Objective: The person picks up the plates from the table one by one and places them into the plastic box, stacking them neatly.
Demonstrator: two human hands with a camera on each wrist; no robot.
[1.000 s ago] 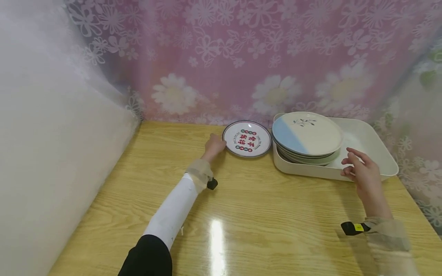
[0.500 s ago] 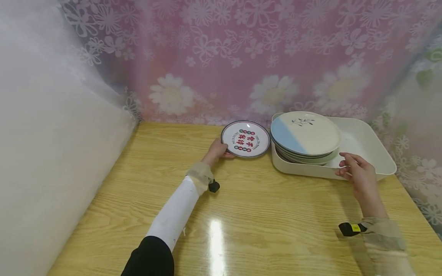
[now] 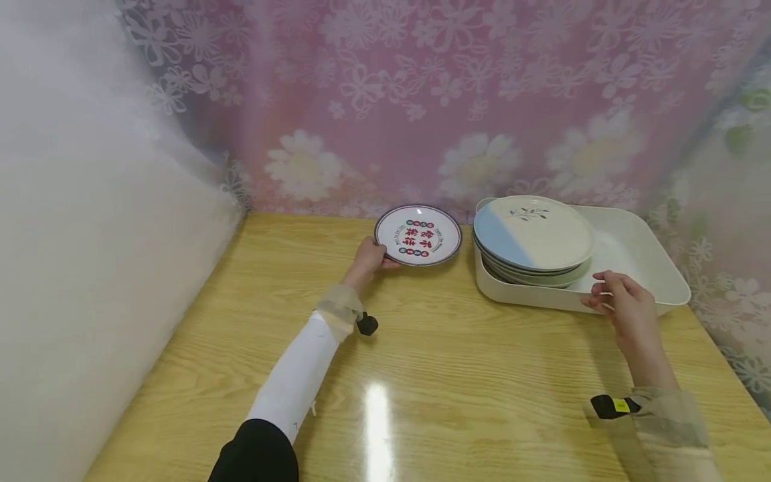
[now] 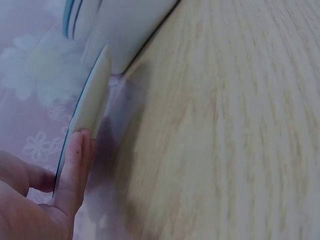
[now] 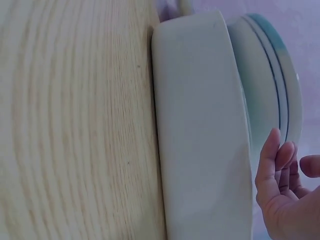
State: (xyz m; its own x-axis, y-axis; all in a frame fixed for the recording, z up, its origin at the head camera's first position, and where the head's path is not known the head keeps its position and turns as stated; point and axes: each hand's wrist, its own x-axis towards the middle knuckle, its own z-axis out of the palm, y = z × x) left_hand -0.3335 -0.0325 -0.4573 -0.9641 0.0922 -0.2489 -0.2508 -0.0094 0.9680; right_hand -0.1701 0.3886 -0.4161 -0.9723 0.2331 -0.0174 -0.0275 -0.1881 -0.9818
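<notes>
A small white plate (image 3: 419,235) with a dark rim and red and green printed characters is gripped at its left edge by my left hand (image 3: 366,258). In the left wrist view the thumb is on the plate's upper side and the fingers (image 4: 75,155) lie under it, with the plate lifted off the table. My right hand (image 3: 626,304) hovers over the front rim of a cream tray (image 3: 530,298), holding nothing, its fingers loosely bent. Inside the tray's left part sits a stack of plates (image 3: 535,233), topped by a cream and blue one with a leaf sprig.
The wooden table (image 3: 458,375) runs back to a pink flowered curtain (image 3: 373,120). A pale wall (image 3: 108,201) stands at the left, and another flowered cloth (image 3: 735,268) hangs at the right. The tray's right part shows bare bottom.
My left hand has taken hold of the small plate, raised it off the table and shifted it left, away from the tray. The right hand has dropped slightly toward the tray's front rim.
</notes>
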